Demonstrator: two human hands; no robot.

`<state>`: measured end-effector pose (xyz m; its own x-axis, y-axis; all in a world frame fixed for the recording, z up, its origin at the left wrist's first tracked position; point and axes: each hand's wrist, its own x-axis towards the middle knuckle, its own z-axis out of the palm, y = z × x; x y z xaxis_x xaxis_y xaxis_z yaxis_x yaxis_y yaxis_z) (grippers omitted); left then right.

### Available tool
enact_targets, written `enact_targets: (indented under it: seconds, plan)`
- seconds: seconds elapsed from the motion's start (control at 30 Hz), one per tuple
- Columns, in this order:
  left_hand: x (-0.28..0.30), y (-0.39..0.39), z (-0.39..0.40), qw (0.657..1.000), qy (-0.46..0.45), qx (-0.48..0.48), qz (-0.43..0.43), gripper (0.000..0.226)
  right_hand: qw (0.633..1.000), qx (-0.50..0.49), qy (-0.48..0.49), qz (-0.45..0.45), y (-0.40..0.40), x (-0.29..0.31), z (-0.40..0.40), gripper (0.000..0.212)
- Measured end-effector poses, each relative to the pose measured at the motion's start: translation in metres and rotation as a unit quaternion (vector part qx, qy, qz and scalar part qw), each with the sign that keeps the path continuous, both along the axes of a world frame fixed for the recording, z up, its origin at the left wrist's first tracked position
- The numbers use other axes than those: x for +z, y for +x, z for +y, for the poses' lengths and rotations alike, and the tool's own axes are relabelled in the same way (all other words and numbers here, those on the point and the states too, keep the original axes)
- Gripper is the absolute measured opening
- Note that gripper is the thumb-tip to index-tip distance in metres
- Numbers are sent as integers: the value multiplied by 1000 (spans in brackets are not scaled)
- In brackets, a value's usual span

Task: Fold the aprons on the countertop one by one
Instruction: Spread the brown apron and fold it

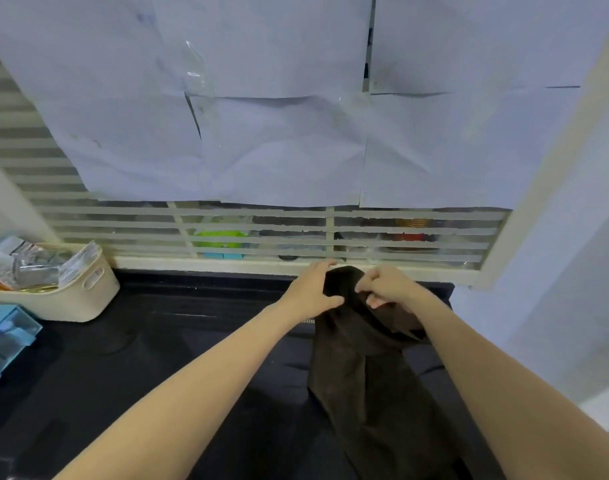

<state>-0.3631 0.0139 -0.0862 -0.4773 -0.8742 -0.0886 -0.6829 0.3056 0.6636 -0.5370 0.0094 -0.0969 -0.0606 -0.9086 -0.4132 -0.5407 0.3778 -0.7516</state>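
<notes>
Both hands are gripping the top end of a dark brown apron (365, 375) and holding it up near the far edge of the black worktop (192, 327), just in front of the window sill. The left hand (315, 289) is curling its fingers round the cloth from the left, thumb lying across the near side. The right hand (386, 287) is pinching the same bunched end from the right, its fingers bent tightly into the fabric. The two hands are sitting just beside each other with the cloth gathered between them.

From that raised end the apron is hanging down and trailing toward the near right of the worktop, in long loose folds, passing between the two forearms.

At the far left of the worktop a cream basket (88, 299) is standing, filled with packets. A blue box (5, 337) is sitting just in front of it at the left edge. Behind the worktop, white paper sheets (278, 133) are covering most of the window, with slatted bars (261, 230) showing below them.
</notes>
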Motion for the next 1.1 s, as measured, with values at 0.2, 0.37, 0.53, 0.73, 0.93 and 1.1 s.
enact_targets:
  seconds: [0.2,0.37,0.53,0.73,0.93,1.1]
  plan:
    - [115,22,-9,971,-57,60,226,39,963,117,-175,-166,49,187,17,31]
    - [211,105,4,924,-47,88,370,15,972,155,-175,-7,84,230,48,56]
    - [244,176,43,957,-30,20,287,21,969,208,-90,97,167,232,78,8]
    - [284,245,53,982,-117,100,111,32,980,115,-157,33,196,271,113,26]
    - [372,264,79,962,-248,92,-71,32,922,46,-310,229,223,372,134,36]
    - [441,279,103,797,-548,254,1,57,679,-128,-602,400,252,466,168,29]
